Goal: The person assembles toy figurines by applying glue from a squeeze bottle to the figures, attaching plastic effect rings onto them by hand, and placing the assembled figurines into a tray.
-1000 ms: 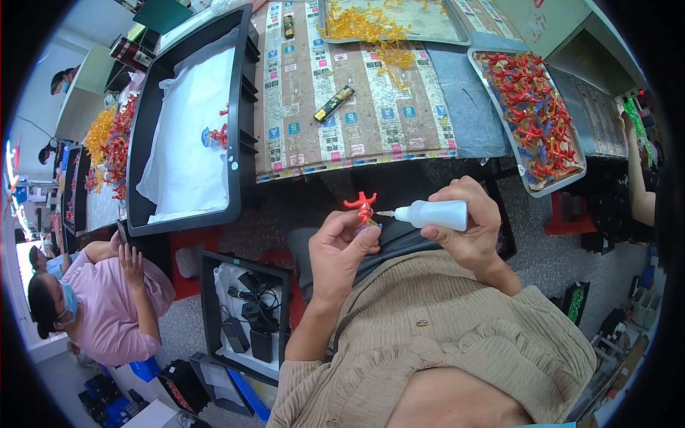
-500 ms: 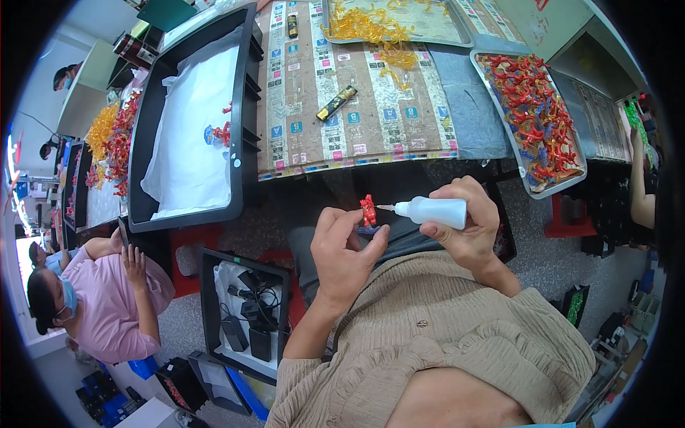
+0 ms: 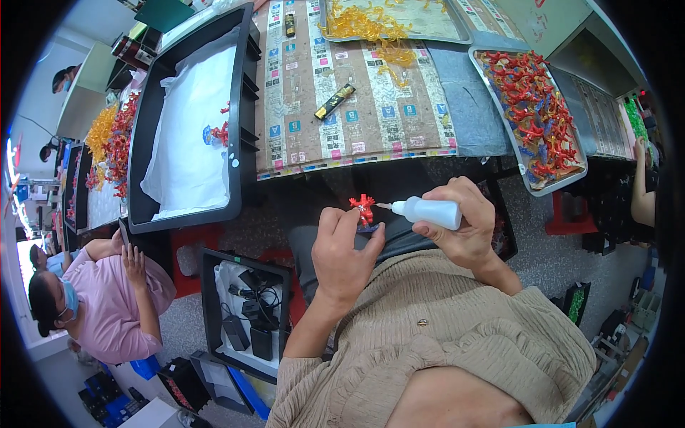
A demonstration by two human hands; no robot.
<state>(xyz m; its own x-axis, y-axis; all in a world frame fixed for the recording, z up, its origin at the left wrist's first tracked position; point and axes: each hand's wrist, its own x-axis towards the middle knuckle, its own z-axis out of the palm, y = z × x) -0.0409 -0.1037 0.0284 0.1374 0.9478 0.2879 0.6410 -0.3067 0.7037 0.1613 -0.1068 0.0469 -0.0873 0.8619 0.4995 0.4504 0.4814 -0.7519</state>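
Red figurine point(image 3: 362, 209) with a blue base point(image 3: 367, 229) is held over the person's lap, short of the table's point(image 3: 357, 128) near edge, as seen in the head view. The left hand's point(image 3: 342, 250) grip is clamped on the piece, thumb and forefinger pinching it low; the red body rises beyond the fingertips on their far side, its limbs spread. To the right, the right hand point(image 3: 467, 222) has its grip closed around a white squeeze bottle point(image 3: 434, 212), tilted so that its slim nozzle point(image 3: 384, 206) points left at the figurine's right side. Whether the tip touches the red surface cannot be told at this size.

Beyond the hands, printed sheets cover the table, with a slim black-and-gold object point(image 3: 335, 102) lying slantwise and a second one point(image 3: 290, 26) farther off. At the far edge, translucent yellow pieces point(image 3: 367, 25) spill from a metal tray point(image 3: 435, 27) onto the sheets. Far right, another metal tray point(image 3: 536, 187) carries a heap of red, blue and yellow parts point(image 3: 531, 118). Far left stands a large black tray point(image 3: 245, 78) lined with white sheeting point(image 3: 187, 135); a red-and-blue figurine point(image 3: 217, 134) lies by its right wall. Near left, a black bin point(image 3: 285, 299) holds dark adapters point(image 3: 262, 344) and cables. A person in pink point(image 3: 114, 307) sits at left.
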